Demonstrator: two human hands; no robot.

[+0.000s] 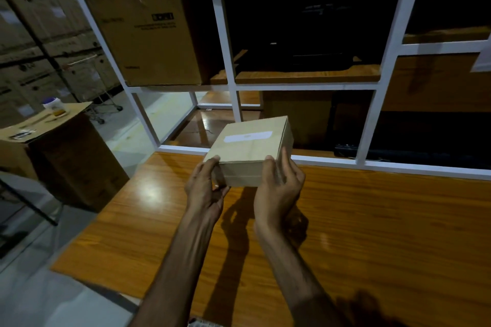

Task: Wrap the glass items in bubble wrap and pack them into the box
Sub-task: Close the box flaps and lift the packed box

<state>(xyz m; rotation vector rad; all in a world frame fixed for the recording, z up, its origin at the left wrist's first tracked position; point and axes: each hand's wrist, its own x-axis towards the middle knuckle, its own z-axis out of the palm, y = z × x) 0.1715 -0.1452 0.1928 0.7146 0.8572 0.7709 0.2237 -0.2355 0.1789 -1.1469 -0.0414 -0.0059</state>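
Up close, both hands (239, 183) grasping closed box (249, 146), contents hidden, shelves dark

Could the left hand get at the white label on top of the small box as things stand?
Probably yes. The left hand grips the small box at its near left corner, and the white label on top lies uncovered, though the hand would have to let go first.

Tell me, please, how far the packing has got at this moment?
Done, apparently: the small cardboard box is closed, a pale label on its lid. In hand: left hand and right hand hold it above the wooden table. No glass or bubble wrap shows; its contents are hidden.
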